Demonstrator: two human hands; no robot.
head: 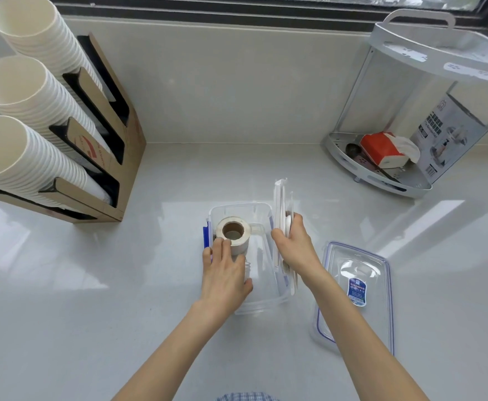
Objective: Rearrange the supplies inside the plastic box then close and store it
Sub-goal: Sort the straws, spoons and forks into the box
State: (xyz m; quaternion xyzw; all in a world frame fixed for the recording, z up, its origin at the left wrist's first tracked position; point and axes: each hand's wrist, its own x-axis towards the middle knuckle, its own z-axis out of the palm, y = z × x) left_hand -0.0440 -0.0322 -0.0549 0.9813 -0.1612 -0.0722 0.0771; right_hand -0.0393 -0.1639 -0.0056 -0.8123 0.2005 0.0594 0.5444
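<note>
The pale grey glossy worktop [265, 169] runs up to a window sill at its far edge. Along its left edge leans a brown cardboard cup holder [104, 157] with three long stacks of white paper cups [20, 157]. In the far right corner stands a white two-tier corner rack [396, 180], a red tissue pack [381, 150] on its lower shelf. Near the front edge, about mid-way along, sits the clear rectangular plastic box [261, 299] with blue side clips, open. Just to its right, flat on the worktop, lies the clear lid with a blue seal and blue label [355, 287]. The left hand [225, 273] reaches into the box's left side, fingers curled around a roll of white labels on a brown cardboard core [233, 234], which stands on end. The right hand [294, 244] is closed on a bundle of long white paper-wrapped packets [280, 204] (what is inside them I cannot tell), held upright at the box's right wall.
</note>
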